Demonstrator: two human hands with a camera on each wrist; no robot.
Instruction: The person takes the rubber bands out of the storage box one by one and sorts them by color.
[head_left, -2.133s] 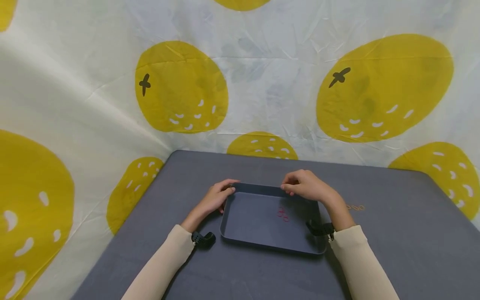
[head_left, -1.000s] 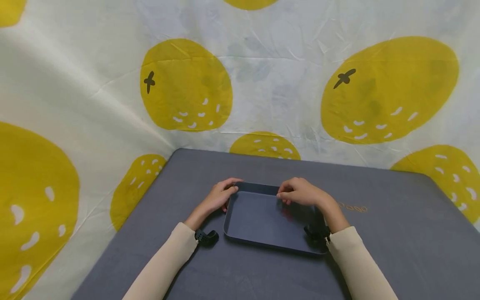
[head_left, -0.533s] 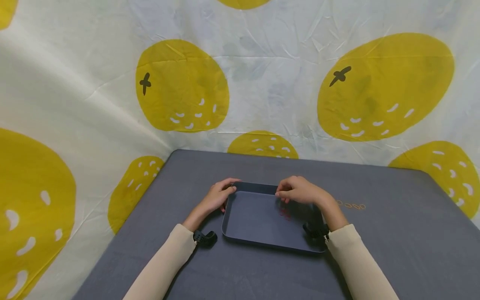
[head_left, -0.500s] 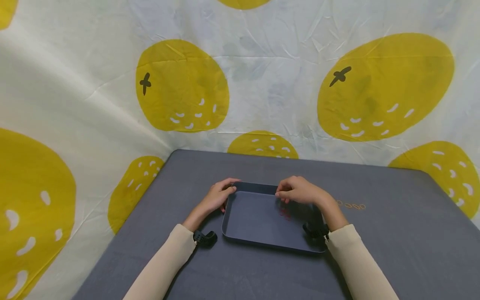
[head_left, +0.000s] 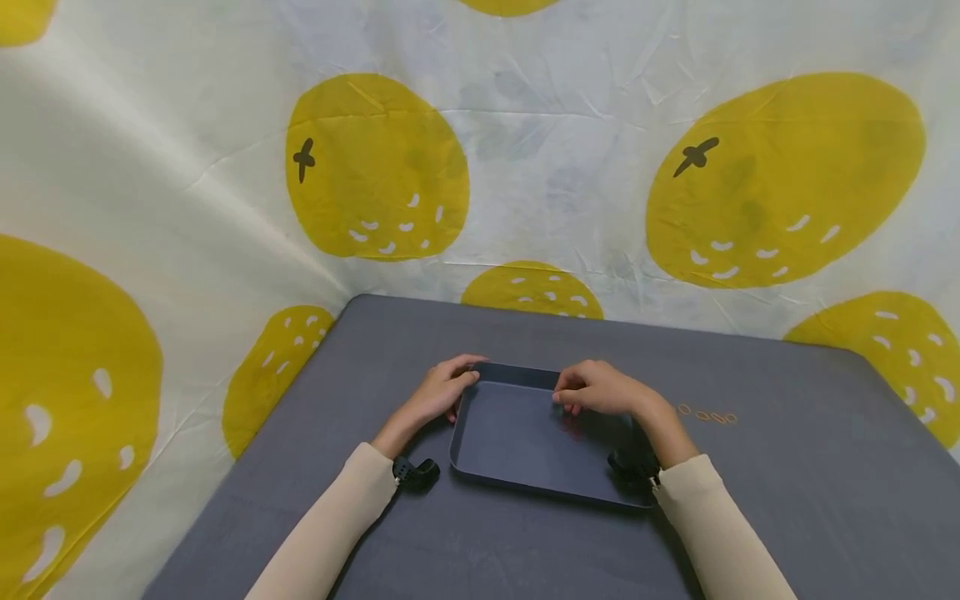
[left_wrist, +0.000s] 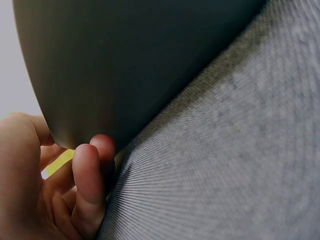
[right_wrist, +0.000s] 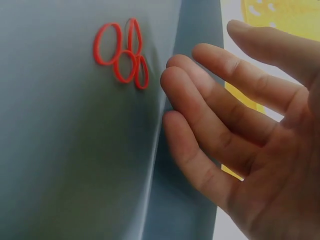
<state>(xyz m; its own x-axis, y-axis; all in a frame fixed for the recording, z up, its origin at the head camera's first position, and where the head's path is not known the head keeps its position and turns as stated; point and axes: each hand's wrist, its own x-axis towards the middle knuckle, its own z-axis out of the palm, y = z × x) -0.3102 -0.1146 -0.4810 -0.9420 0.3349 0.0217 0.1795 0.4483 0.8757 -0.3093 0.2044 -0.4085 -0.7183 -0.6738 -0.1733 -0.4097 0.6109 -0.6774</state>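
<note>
My left hand (head_left: 435, 394) grips the far left corner of a shallow dark grey tray (head_left: 517, 454), thumb over the rim. The left wrist view has that hand's fingertips (left_wrist: 87, 175) against the outside of the tray wall (left_wrist: 125, 65). Over the tray's far right part hovers my right hand (head_left: 600, 390), fingers loosely bent and the thumb apart in the right wrist view. Nothing is held in it. Several red rubber bands (right_wrist: 119, 56) lie close together on the tray floor beside those fingertips; from the head they are partly hidden behind the hand.
Several orange rubber bands (head_left: 702, 414) lie in a row on the grey tabletop (head_left: 810, 467), right of the tray. A white curtain with yellow fruit prints (head_left: 555, 183) hangs behind and to the left of the table. A dark wrist-camera mount (head_left: 416, 475) sits at the left wrist.
Since about two seconds ago my right hand has come down and slightly left, from the far rim to above the red bands. My left hand keeps its grip on the tray corner.
</note>
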